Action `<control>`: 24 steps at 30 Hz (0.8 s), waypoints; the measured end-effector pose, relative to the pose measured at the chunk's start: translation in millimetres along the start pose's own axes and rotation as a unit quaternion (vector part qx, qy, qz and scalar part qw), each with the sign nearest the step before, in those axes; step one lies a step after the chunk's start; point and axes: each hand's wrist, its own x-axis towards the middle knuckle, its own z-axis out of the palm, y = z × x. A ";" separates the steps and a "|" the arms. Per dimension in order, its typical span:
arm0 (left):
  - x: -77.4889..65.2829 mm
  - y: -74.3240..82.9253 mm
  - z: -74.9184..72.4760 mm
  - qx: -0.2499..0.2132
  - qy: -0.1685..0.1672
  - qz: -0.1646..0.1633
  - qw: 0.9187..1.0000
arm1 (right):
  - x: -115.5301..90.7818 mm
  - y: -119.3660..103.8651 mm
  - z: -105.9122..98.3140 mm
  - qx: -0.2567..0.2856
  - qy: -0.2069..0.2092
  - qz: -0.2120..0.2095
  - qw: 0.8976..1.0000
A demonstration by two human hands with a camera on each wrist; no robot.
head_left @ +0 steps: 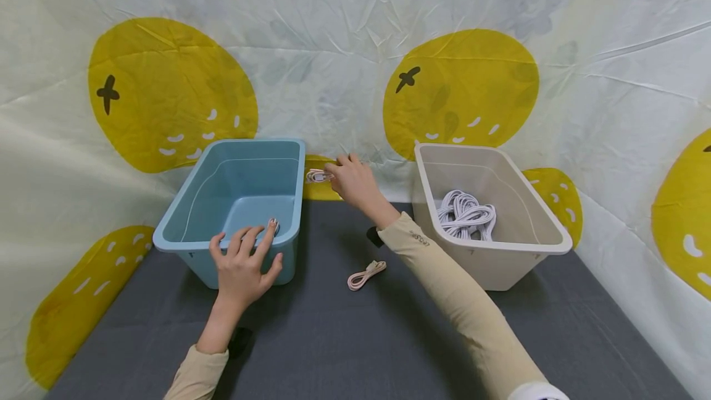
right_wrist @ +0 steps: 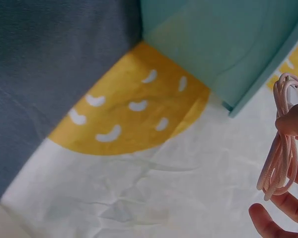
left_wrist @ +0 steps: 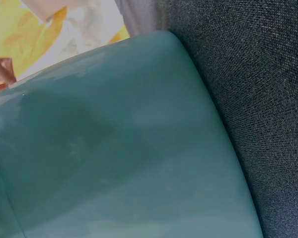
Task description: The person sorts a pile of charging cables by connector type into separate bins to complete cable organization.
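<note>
My right hand [head_left: 355,183], raised between the two bins, pinches a coiled pink cable [right_wrist: 283,148] between thumb and fingers. The coil hangs beside the right rim of the blue bin [head_left: 229,245]. At that bin's near rim, my left hand [head_left: 242,273] has its fingers spread over the edge. A small coiled cable [head_left: 276,227] shows just past its index fingertip, inside the bin; whether they touch is unclear. On the dark tabletop between the bins lies another coiled pink cable [head_left: 366,275].
To the right stands a beige bin [head_left: 491,264] holding bundled white cables [head_left: 465,215]. Behind everything hangs a pale cloth [head_left: 322,48] with yellow fruit shapes. The dark table covering [head_left: 355,344] runs under both bins. In the left wrist view, the blue bin's wall [left_wrist: 124,148] fills most of the picture.
</note>
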 end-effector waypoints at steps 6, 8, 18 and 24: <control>-0.2 -0.6 0.1 -0.001 0.003 0.001 1.000 | 12.2 -8.7 -13.1 -0.011 0.010 -0.018 1.000; -0.3 -0.8 0.2 -0.001 0.001 0.000 1.000 | 16.2 -12.2 -16.9 -0.015 0.011 -0.024 1.000; -0.7 -0.9 -0.1 -0.002 -0.010 -0.002 1.000 | 37.4 -34.2 -30.3 -0.055 0.005 -0.058 0.997; -0.2 -1.1 -0.2 -0.001 -0.006 0.003 1.000 | 49.9 -48.4 -31.9 -0.071 0.012 -0.091 0.993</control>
